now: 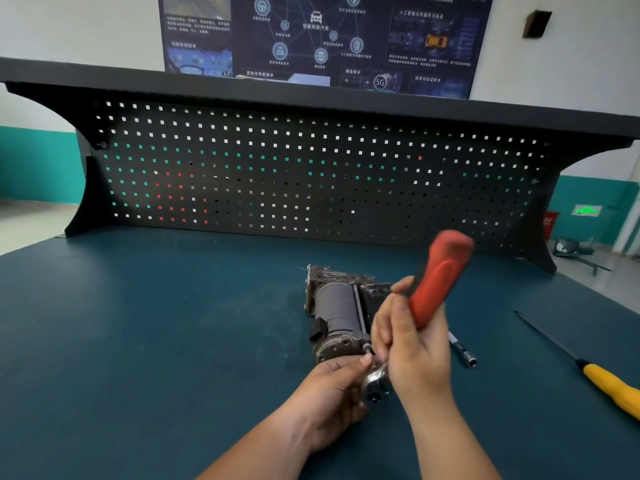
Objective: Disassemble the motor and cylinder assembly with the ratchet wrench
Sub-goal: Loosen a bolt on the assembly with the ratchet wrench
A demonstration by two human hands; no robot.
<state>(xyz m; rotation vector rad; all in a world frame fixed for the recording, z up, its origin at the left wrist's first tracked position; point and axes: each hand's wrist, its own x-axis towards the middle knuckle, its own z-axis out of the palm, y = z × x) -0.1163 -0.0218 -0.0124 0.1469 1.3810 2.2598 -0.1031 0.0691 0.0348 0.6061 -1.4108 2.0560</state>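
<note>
The grey motor and cylinder assembly (pixel 337 306) lies on the dark blue bench top (pixel 156 323), its round end cap facing me. My right hand (pixel 412 344) grips the ratchet wrench by its red handle (pixel 438 277), which points up and away. The chrome ratchet head (pixel 375 379) sits at a bolt on the near end of the assembly. My left hand (pixel 332 393) pinches the ratchet head from the left with curled fingers. The bolt itself is mostly hidden by my fingers.
A chrome socket extension bar (pixel 464 351) lies just right of my right hand. A screwdriver with a yellow handle (pixel 609 386) and long black shaft lies at the right edge. A black pegboard back panel (pixel 311 174) stands along the far side of the bench.
</note>
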